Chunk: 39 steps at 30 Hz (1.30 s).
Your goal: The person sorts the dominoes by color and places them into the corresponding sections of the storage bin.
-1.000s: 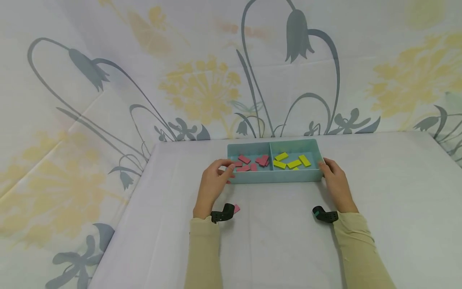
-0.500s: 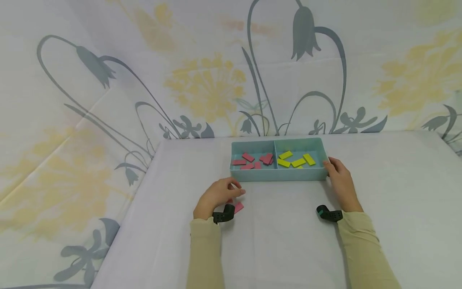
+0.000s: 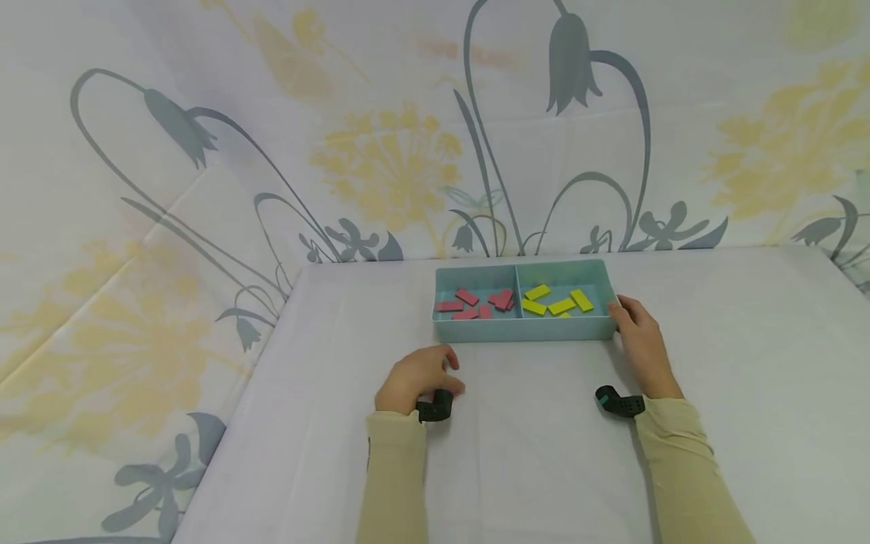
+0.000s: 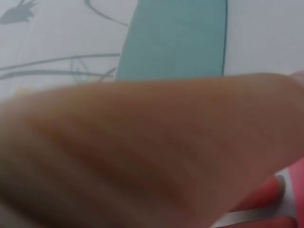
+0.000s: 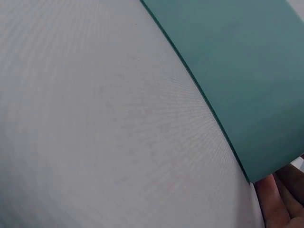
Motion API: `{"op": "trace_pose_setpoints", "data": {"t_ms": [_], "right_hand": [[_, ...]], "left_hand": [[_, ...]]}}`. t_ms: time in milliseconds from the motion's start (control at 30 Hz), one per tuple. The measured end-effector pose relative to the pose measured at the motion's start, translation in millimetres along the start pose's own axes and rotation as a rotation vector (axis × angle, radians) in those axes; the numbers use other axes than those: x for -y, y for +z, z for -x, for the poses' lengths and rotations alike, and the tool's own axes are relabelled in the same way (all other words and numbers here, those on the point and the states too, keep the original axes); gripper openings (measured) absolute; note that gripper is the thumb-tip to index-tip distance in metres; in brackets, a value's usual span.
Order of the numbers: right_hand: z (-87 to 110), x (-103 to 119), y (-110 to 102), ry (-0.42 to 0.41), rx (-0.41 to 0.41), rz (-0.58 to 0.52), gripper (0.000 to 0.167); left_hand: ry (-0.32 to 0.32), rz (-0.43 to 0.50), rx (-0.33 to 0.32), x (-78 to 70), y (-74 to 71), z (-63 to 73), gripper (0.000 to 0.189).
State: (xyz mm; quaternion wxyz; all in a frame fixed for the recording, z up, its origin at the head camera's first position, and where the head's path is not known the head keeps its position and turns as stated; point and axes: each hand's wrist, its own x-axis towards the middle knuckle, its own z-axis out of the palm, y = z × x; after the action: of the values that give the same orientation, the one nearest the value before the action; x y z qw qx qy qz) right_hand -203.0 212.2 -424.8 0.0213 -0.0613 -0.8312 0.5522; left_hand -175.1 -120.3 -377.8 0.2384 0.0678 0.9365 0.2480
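A light blue-green box (image 3: 523, 330) with two compartments stands near the table's back edge. Flat pink blocks (image 3: 448, 307) lie in its left compartment, flat yellow blocks (image 3: 562, 306) in its right. My right hand (image 3: 642, 347) holds the box's right end, thumb at the front corner; its fingers (image 5: 271, 202) show beside that corner in the right wrist view. In front of the box, my left hand (image 3: 414, 378) is low over the table, thumb and forefinger apart. A loose pink block (image 4: 298, 190) shows at the left wrist view's edge, beside the fingertips (image 4: 266, 192); the head view hides it.
A white cloth covers the table (image 3: 537, 453), and a flower-patterned cloth (image 3: 408, 166) hangs behind it. Each wrist wears a black camera mount, such as the one on the right (image 3: 620, 402).
My left hand has drawn back from the box's left end toward me, down over the loose pink block, which it now covers. My right hand stays at the box.
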Motion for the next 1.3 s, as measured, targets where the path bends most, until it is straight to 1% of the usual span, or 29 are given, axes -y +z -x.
{"op": "trace_pose_setpoints", "data": {"t_ms": [167,267,367,500,667,833,1000,1167,1300], "right_hand": [[1.0,-0.9,0.5,0.004,0.017,-0.007,0.073],[0.8,-0.3,-0.3,-0.008,0.008,0.005,0.073],[0.5,0.2,-1.0,-0.018,0.002,0.01,0.073],[-0.1,0.6,-1.6,-0.032,0.002,0.013,0.072],[-0.5,0.0,-1.8,-0.035,-0.006,0.022,0.071],[-1.2,-2.1,-1.5,-0.029,-0.004,0.021,0.072],[-1.1,-1.1,-1.8,-0.027,-0.007,0.024,0.072],[-1.3,-2.0,-1.5,-0.022,-0.013,0.025,0.071],[-1.8,-2.8,0.3,-0.016,-0.016,0.018,0.071]], "left_hand": [[0.015,-0.098,-0.013,-5.8,3.9,-1.1,0.031],[0.027,-0.113,-0.028,-6.9,4.8,-2.5,0.028],[0.026,-0.086,-0.029,-6.2,4.6,-2.6,0.025],[0.025,-0.043,-0.032,-6.3,2.5,-2.1,0.026],[0.041,-0.022,-0.043,-6.6,0.0,-2.2,0.027],[0.029,0.04,-0.052,-1.2,-1.3,-3.7,0.023],[0.021,0.099,-0.076,2.0,-2.0,-5.5,0.019],[0.014,0.129,-0.111,1.6,-0.9,-7.6,0.019],[0.021,0.153,-0.147,1.5,0.9,-10.4,0.02]]}}
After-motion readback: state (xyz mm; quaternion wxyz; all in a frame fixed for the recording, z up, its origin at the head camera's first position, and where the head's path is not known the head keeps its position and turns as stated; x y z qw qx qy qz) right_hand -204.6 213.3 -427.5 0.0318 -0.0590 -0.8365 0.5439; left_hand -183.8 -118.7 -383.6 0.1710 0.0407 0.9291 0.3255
